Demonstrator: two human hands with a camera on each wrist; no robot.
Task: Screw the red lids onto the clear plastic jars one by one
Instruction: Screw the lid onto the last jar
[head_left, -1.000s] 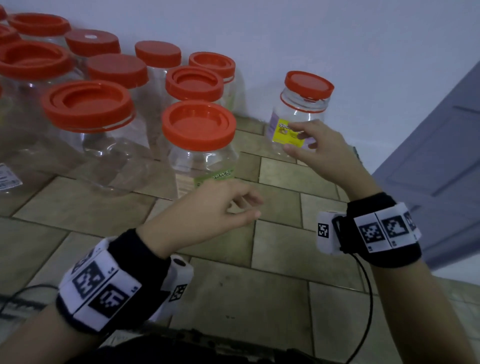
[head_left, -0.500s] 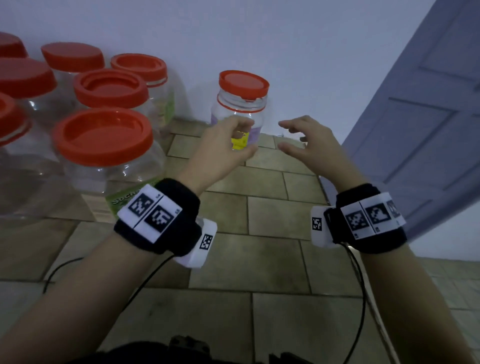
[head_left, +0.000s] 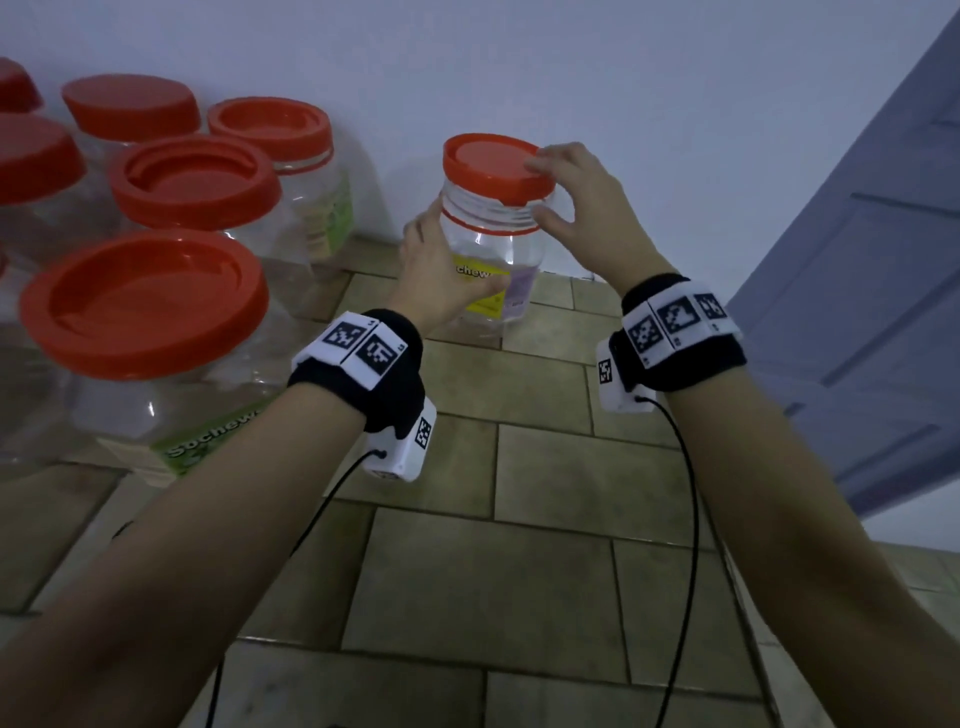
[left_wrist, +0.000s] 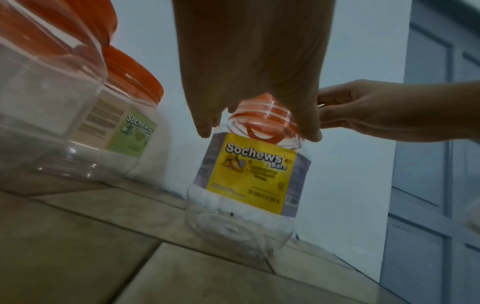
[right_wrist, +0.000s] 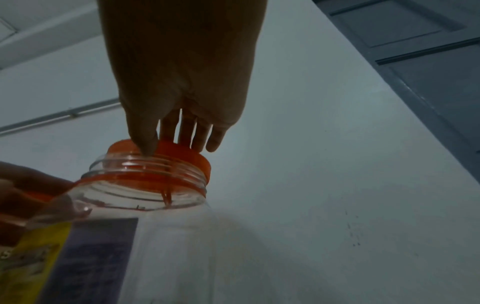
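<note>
1. Dim, bluish light fills the room.
2. A plain pale wall (head_left: 623, 78) stands behind.
3. Tan rectangular floor tiles (head_left: 467, 571) run underfoot.
4. A grey-blue panelled door (head_left: 883, 312) stands at the right.

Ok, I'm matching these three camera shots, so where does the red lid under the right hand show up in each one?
Head: the red lid sits upper centre, atop the yellow-labelled jar, the right hand gripping its right edge.
Left wrist: seen through the jar's clear neck, centre, below the left hand.
Right wrist: left of centre, under the fingers.
Shared landmark: the jar's yellow label.
</note>
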